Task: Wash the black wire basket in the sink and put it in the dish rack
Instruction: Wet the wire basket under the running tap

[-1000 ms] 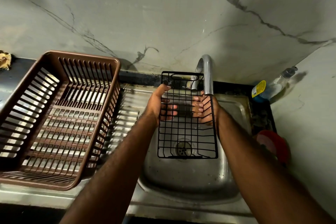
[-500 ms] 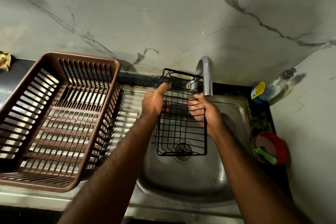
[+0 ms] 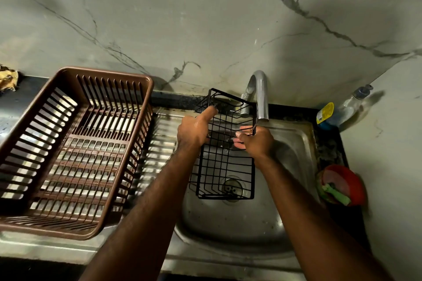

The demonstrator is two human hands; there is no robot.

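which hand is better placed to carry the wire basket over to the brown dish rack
Left, probably. Both hands grip the black wire basket over the sink, but the left hand holds the side facing the brown dish rack; the right hand would have to cross over.

Left hand (image 3: pixel 194 131) and right hand (image 3: pixel 257 141) closed (both forearms outstretched).

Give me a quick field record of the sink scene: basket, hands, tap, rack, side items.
basket: black wire basket, held over the sink, tilted
left hand: grips basket's left side, index finger along the wire
right hand: grips basket's right edge
tap: spout above basket's far right corner; running water not discernible
dish rack: brown, left of the sink, nothing in it
right of sink: red bowl, clear bottle
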